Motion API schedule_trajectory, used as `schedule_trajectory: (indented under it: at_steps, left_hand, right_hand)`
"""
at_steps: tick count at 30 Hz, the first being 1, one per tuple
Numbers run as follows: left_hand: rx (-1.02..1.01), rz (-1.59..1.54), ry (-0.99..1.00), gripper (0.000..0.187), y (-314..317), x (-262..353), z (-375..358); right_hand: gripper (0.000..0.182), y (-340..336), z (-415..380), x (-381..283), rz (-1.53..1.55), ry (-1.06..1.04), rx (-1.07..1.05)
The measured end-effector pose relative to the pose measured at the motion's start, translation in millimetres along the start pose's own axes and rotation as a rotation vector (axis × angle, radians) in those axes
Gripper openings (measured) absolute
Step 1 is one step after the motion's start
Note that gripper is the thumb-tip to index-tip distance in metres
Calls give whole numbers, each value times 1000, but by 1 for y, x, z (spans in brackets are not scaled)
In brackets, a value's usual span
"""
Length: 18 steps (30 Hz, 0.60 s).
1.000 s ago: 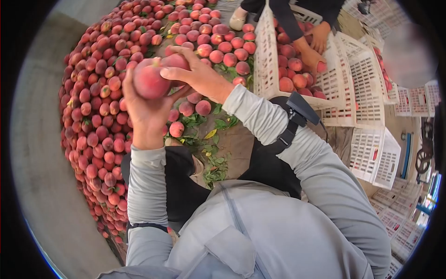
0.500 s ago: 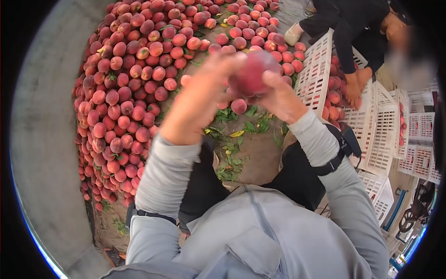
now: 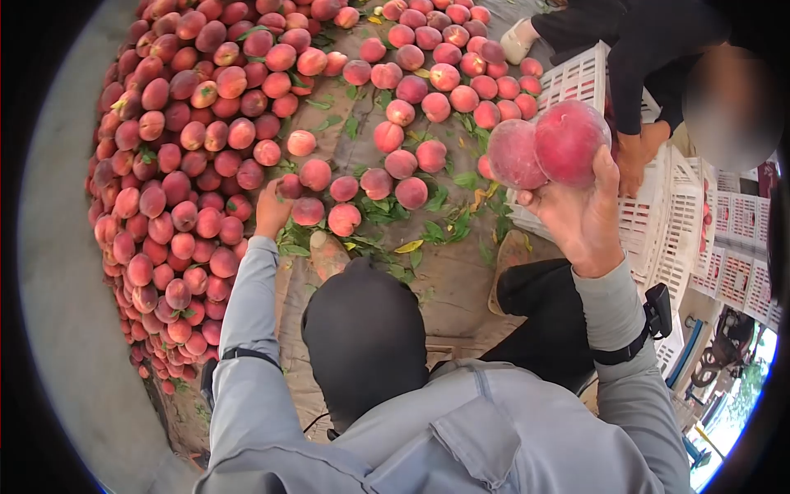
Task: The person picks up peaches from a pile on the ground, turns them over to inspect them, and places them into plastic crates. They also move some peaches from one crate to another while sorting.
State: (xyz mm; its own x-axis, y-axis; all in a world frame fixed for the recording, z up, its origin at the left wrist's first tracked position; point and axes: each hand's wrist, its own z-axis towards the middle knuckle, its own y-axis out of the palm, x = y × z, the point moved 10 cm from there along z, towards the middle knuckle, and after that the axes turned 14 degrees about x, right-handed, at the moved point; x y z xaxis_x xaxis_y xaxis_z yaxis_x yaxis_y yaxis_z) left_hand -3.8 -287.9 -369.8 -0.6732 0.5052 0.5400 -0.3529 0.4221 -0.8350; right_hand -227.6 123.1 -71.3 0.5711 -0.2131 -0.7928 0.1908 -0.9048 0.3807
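Note:
Two red peaches, a near one point(image 3: 572, 144) and one beside it point(image 3: 517, 155), sit together in my right hand point(image 3: 588, 222), raised in front of the crate. Its thumb and fingers curl round them from below. Low at the edge of the big peach heap point(image 3: 189, 181), my left hand point(image 3: 272, 211) has its fingers at a small dark-red peach point(image 3: 290, 186) and seems to grip it; part of the fingers is hidden. Close by on the ground lie other peaches, one point(image 3: 309, 212) just to the right of that hand.
Loose peaches point(image 3: 401, 163) and green leaves point(image 3: 444, 222) are scattered over the ground sheet. A white slatted crate point(image 3: 572, 78) stands at right, where another person's hands point(image 3: 642, 156) reach in. More white crates point(image 3: 741, 222) stand further right; a grey wall point(image 3: 66, 247) borders the left.
My hands have parted from around a peach. The right moved right and now holds two peaches; the left went down left to the heap's edge. The view has shifted.

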Motion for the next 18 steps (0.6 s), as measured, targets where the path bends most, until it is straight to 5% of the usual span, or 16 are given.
schedule_trajectory:
  at_steps: [1,6,8,10,12,14,18]
  left_hand:
    - [69,158,184,59,9,16,4]
    - [14,291,172,61,45,17,22]
    - [-42,307,16,58,46,0,28]
    - [138,266,107,50,32,4,32]
    - [92,-650,-522,41,22,-11,25]
    - [-80,-1232,-663,30,27,18,21]
    - [-283,-1423,-710,28,17,122,6]
  right_hand:
    - [76,-2,1,1,-10,3,19]
    - [77,1,3,1,-69,-21,29]
    - [77,-2,2,-1,-80,-26,47]
    - [78,-4,1,-3,-84,-29,57]
    - [78,-7,-2,-8,-36,-47,68]
    - [78,-7,-5,-12,-18,-47,52]
    - [79,-4,-13,-14,29,-19,8]
